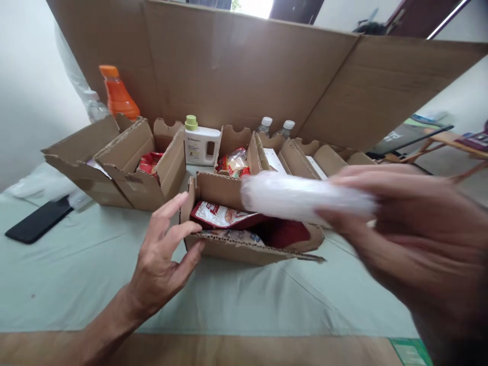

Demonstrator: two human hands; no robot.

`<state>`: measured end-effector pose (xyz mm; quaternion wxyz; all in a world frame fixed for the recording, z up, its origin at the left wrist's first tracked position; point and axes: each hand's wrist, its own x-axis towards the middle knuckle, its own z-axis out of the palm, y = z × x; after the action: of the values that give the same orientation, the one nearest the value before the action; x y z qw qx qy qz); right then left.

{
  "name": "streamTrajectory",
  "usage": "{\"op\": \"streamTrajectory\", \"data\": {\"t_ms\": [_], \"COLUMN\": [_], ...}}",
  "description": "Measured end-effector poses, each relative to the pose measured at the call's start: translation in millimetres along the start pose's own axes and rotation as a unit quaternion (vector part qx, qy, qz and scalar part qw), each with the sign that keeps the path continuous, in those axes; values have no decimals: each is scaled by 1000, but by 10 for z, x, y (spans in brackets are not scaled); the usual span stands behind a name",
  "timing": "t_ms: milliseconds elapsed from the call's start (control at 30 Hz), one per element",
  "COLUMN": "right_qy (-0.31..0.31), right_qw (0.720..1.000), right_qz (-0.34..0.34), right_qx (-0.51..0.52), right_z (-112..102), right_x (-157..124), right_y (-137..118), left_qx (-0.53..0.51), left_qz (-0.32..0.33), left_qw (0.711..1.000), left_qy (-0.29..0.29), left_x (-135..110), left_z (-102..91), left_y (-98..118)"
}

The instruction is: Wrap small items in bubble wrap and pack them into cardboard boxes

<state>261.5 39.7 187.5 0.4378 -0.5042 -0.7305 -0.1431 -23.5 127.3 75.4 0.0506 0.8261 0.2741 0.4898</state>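
Observation:
A small open cardboard box (236, 254) sits on the cloth in front of me. My left hand (162, 254) is at its left end, thumb against the front wall and a finger over the rim, gripping that corner. Inside lie a red-and-white packet (224, 214) and a patterned packet partly hidden by the front wall. Above the box's right side, my right hand (400, 223) holds a whitish, translucent plastic roll (290, 195) between fingers and thumb. Roll and hand are blurred by motion, and the roll hides part of the box behind it.
Behind stand cardboard bins (141, 183) holding packets, with a white jug (200, 145) with a green cap among them. An orange bottle (119, 94) and clear bottles stand farther back. A tall cardboard panel (244, 71) rises behind. A black phone (38, 221) lies left.

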Motion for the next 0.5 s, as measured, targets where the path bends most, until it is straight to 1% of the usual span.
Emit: {"op": "streamTrajectory", "data": {"t_ms": [67,133,200,233,267,300,333,400,467,500], "right_qy": [-104,-223,-321,-358,-382,-389,-380,-337,-303,-282], "right_qw": [991,958,912,891,879,878,889,924,946,956], "right_qz": [-86,-147,-171,-171,-167,-159,-146,-118,-85,-54], "right_qx": [-29,-105,-192,-220,-232,-228,-209,-140,-76,-63], "right_z": [281,540,717,758,763,731,662,443,187,77], "right_x": [189,323,434,491,549,606,657,716,686,636], "right_y": [92,172,205,198,177,146,112,53,31,32], "left_qx": [-22,-32,-41,-47,-54,-59,-63,-72,-79,-83], "left_qz": [-12,-17,-17,-16,-15,-15,-14,-11,-9,-9], "left_qw": [999,999,999,999,998,998,998,997,997,997], "left_qy": [21,26,22,21,20,20,18,14,9,8], "left_x": [-52,-102,-131,-138,-142,-144,-145,-144,-141,-139], "left_z": [64,91,96,95,94,91,88,79,71,68], "left_y": [16,26,21,14,6,-2,-8,-14,-14,-12]}}
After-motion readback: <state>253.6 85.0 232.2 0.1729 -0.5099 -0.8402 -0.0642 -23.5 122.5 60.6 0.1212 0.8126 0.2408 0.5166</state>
